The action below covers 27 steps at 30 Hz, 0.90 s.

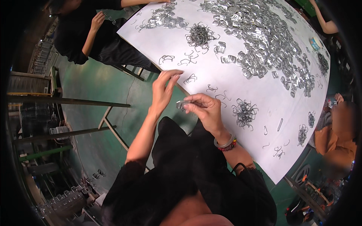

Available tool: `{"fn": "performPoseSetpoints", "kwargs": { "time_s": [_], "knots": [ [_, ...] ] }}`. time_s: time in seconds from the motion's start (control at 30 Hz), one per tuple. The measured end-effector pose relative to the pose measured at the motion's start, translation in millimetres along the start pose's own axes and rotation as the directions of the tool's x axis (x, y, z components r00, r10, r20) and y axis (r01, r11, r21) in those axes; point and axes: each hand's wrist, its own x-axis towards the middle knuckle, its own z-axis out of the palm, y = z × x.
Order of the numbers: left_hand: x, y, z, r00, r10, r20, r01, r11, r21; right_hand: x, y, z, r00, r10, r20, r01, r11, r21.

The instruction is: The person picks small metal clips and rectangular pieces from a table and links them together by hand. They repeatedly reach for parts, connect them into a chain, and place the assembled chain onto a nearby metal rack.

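My right hand [203, 109] pinches a small bent silver metal clip [181, 104] at the near edge of the white table [264, 113]. My left hand [164, 87] is raised beside it, fingers spread and curled, holding nothing I can see, close to a loose wire spring [190, 78] on the table. A tangle of wire springs [245, 112] lies just right of my right hand. A wide heap of silver metal clips [264, 41] covers the far part of the table. On my right wrist sit a bangle and a bead bracelet.
Another spring tangle [199, 35] and scattered single springs lie mid-table. A person in black [90, 34] sits at the far left corner, a person in orange [339, 135] at the right, an arm [324, 22] at top right. Green floor and metal racks [45, 113] are on the left.
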Motion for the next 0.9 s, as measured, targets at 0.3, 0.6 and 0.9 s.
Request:
{"fn": "performPoseSetpoints", "kwargs": {
  "time_s": [0.3,0.6,0.9],
  "knots": [
    [186,-46,123,0.770,0.263,0.581,-0.535,0.762,0.364,-18,13,-15,0.990,0.133,0.049,-0.133,0.991,-0.010],
    [175,-45,109,0.758,0.356,0.546,-0.619,0.655,0.433,-13,8,-15,0.986,0.121,0.113,-0.115,0.992,-0.055],
    [122,-43,48,0.996,-0.005,0.087,-0.010,0.986,0.165,-21,-1,13,0.997,0.079,0.014,-0.078,0.995,-0.064]
  ]
}}
